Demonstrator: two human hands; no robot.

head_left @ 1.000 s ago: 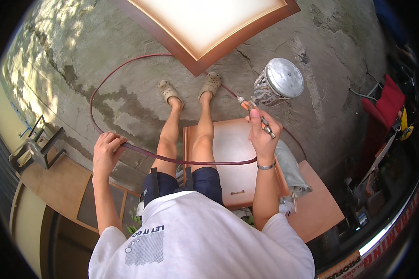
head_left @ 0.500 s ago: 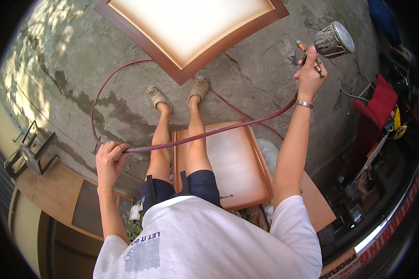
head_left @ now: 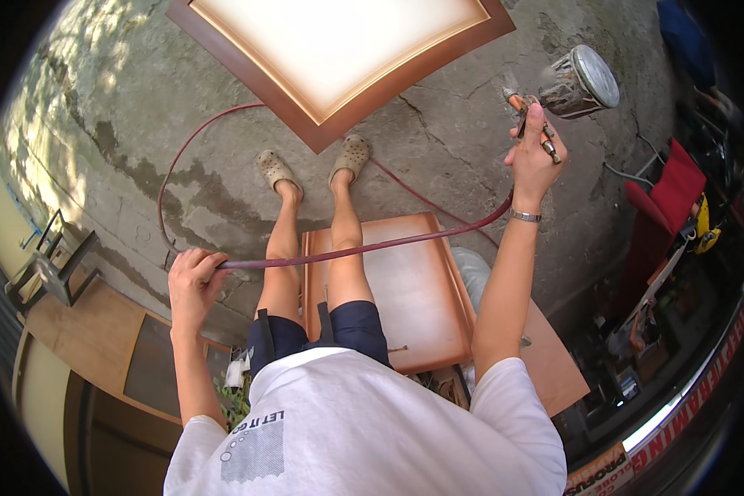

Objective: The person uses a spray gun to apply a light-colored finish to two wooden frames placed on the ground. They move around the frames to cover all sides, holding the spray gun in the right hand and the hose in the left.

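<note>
My right hand [head_left: 536, 165] is closed round a spray gun [head_left: 517, 102] with an orange tip. A paint-spattered metal cup [head_left: 585, 81] sits just beyond it and appears to belong to the gun; the join is blurred. From below my right wrist, a dark red hose [head_left: 364, 247] sags across in front of my legs to my left hand [head_left: 196, 277], whose fingers are wrapped round it. At the far side stands a panel [head_left: 339, 58] with a glaring white middle and a shaded brown border, its corner pointing toward my feet.
A second white panel with orange-brown edges [head_left: 409, 289] lies behind my legs. The hose loops over the cracked concrete floor [head_left: 446, 157]. On the left are a wooden board [head_left: 91, 331] and a dark metal frame [head_left: 54, 269]; a red chair [head_left: 670, 186] stands right.
My right hand has moved a little left and nearer to me, bringing the spray gun and cup along. The hose sags slightly more on the right. My left hand has hardly moved.
</note>
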